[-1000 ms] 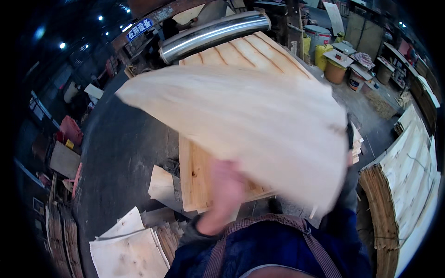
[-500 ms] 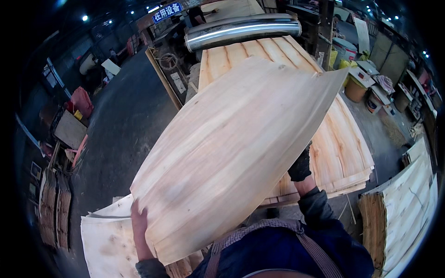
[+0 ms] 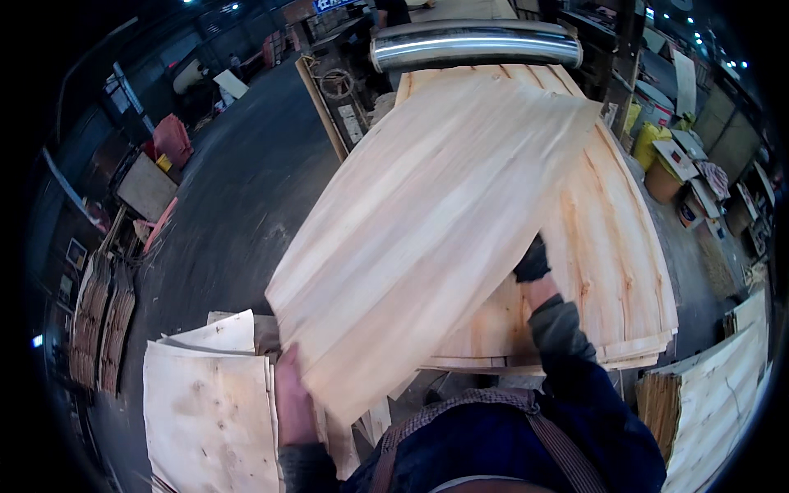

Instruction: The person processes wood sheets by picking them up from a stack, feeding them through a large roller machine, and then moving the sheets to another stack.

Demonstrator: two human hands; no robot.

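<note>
A large, thin wood veneer sheet point(image 3: 419, 222) slants across the middle of the view, its far end over a pile of orange-streaked veneer sheets point(image 3: 612, 271). My bare left hand point(image 3: 294, 394) grips its near left edge, with the fingers partly behind it. On the right edge, my right hand point(image 3: 534, 261) in a black glove holds the sheet from beneath; its fingertips are hidden. Left of my left hand lies a stack of pale veneer sheets point(image 3: 209, 411).
Behind the pile runs a shiny metal roller point(image 3: 477, 51), with a handwheel point(image 3: 335, 83) to its left. More stacked veneer point(image 3: 715, 403) stands at the lower right. Buckets point(image 3: 662, 179) and a yellow bag point(image 3: 651, 144) line the right side. A person point(image 3: 393, 12) is partly visible beyond the roller.
The veneer sheet has swung to lie more lengthwise and lower over the streaked pile, its right corner coming down. My left hand has moved right with its edge. The whole view has shifted slightly.
</note>
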